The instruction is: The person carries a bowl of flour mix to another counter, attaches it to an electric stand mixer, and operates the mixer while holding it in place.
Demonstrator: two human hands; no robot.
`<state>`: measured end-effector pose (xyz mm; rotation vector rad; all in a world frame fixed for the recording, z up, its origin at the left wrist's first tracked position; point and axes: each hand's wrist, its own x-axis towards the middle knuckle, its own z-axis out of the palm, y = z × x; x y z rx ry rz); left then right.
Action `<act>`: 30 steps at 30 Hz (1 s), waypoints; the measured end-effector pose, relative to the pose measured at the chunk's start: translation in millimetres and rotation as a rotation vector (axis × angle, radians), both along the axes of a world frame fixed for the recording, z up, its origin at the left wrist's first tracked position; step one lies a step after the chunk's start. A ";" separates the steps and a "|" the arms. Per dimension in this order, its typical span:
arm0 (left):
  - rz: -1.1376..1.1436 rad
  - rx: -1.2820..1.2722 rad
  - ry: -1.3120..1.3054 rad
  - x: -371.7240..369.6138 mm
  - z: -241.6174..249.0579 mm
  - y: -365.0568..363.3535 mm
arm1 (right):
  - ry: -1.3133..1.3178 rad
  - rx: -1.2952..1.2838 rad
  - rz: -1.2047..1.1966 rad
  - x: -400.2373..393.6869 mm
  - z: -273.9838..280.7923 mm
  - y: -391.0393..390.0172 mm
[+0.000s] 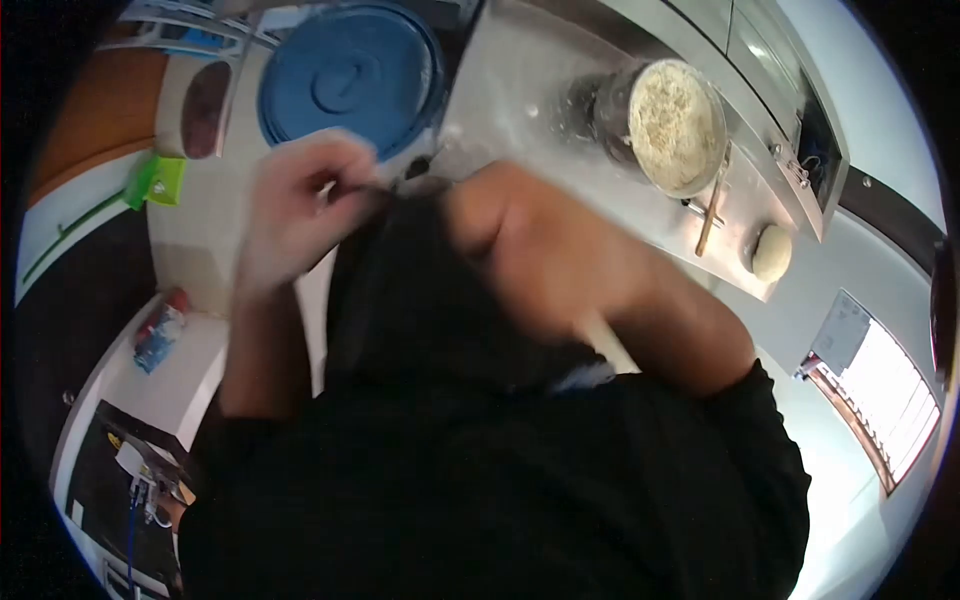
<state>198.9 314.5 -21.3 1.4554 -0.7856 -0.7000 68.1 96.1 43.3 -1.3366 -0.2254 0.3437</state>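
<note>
Black cloth (400,300) hangs in front of my dark clothing, pulled up by both hands. My left hand (305,205) pinches its upper edge, thumb and fingers curled together. At the cloth's other upper corner, my right hand (525,245) is closed in a fist, blurred by motion, with its fingertips hidden. Beyond my left hand sits a large round blue lid (350,80). On the steel counter (510,90) past my right hand stands a metal bowl (718,135) filled with a pale, crumbly flour mixture (672,120).
A wooden stick (711,215) lies beside the bowl, and a pale round dough ball (772,253) rests near the counter's corner. Steel cabinets (735,45) line the back. At the left are a green dustpan-like object (155,180) and a colourful plastic bag (160,335).
</note>
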 end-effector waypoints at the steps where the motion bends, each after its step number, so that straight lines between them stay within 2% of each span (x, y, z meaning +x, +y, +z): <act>1: -0.002 0.161 0.030 3.7 -29.1 -7.7 | 0.316 0.066 -0.064 -21.8 -56.2 -14.3; 2: 0.027 0.268 0.005 1.3 -49.7 -18.5 | 0.732 0.178 -0.270 -31.5 -51.4 -27.4; 3: -0.026 0.367 -0.082 1.8 -82.8 -19.7 | 0.565 -0.007 -0.269 -67.8 -130.5 -56.3; 5: -0.115 0.521 -0.206 -10.8 -149.3 -6.9 | 1.042 0.374 -0.458 -101.2 -124.2 -68.0; 6: -0.151 0.572 -0.249 -16.4 -179.0 6.6 | 1.029 0.384 -0.468 -120.3 -138.9 -72.8; 8: -0.185 0.708 -0.387 -26.3 -229.2 47.2 | 0.527 -0.856 0.025 -165.2 -192.0 -71.2; 9: -0.183 0.756 -0.362 -33.2 -234.8 61.5 | 0.532 -0.857 -0.012 -181.7 -209.0 -59.7; 11: -0.197 0.791 -0.356 -32.8 -231.4 54.0 | 0.537 -1.026 -0.305 -202.2 -227.5 -38.6; 15: -0.302 0.916 -0.460 -42.1 -204.3 16.4 | 0.579 -1.203 -0.471 -203.6 -227.6 -46.4; 16: -0.436 0.856 -0.381 -37.1 -192.6 3.1 | 0.586 -1.204 -0.499 -207.4 -222.3 -56.0; 18: -0.694 0.735 -0.218 -26.3 -162.0 -26.1 | 0.718 -0.839 -0.379 -219.2 -205.5 -82.0; 19: -0.705 0.728 -0.231 -23.9 -142.8 -40.7 | 0.769 -0.653 -0.311 -223.8 -196.4 -92.0; 21: -0.568 0.635 -0.176 -24.8 -97.7 -70.3 | 0.676 -0.688 -0.410 -227.1 -175.2 -105.0; 23: -0.607 0.563 -0.140 -34.8 -34.5 -96.3 | 0.501 -0.735 -0.565 -235.4 -154.2 -105.3; 24: -0.624 0.486 -0.106 -43.1 -12.0 -108.2 | 0.510 -0.730 -0.572 -238.6 -143.8 -106.7; 27: -0.676 0.523 -0.220 -71.5 23.5 -139.4 | 0.555 -0.573 -0.640 -244.2 -120.2 -116.9; 30: -0.642 0.544 -0.309 -87.9 30.0 -160.9 | 0.502 -0.614 -0.649 -260.6 -118.1 -136.7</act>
